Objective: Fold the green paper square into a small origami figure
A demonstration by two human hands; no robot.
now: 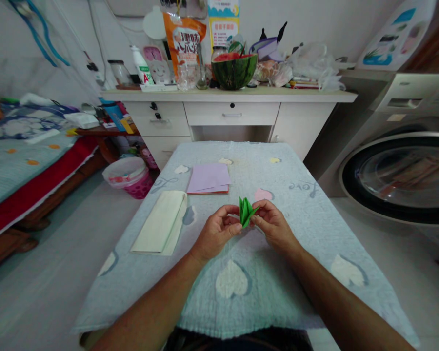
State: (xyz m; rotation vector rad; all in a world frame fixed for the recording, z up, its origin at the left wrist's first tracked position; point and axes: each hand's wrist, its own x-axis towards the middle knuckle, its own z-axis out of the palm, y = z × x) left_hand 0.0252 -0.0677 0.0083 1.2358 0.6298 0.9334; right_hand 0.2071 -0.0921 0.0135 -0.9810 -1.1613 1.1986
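Observation:
A small piece of folded green paper (245,212), with several pointed flaps fanned upward, is held between my hands just above the cloth-covered table. My left hand (221,226) pinches its left side with thumb and fingers. On the other side, my right hand (271,222) grips a flap that sticks out to the right. Beyond my left hand lies a stack of square paper sheets (209,178), lilac on top with a red-orange edge below. A folded cream-coloured sheet or cloth (160,222) rests to the left; its material I cannot tell.
The table wears a pale blue cloth (234,312) with heart patterns. Behind it stands a white desk (232,109) bearing a cut watermelon (234,70), an orange snack bag (185,44) and bottles. A washing machine (398,146) is at right, a pink bin (133,183) and bed (29,156) at left.

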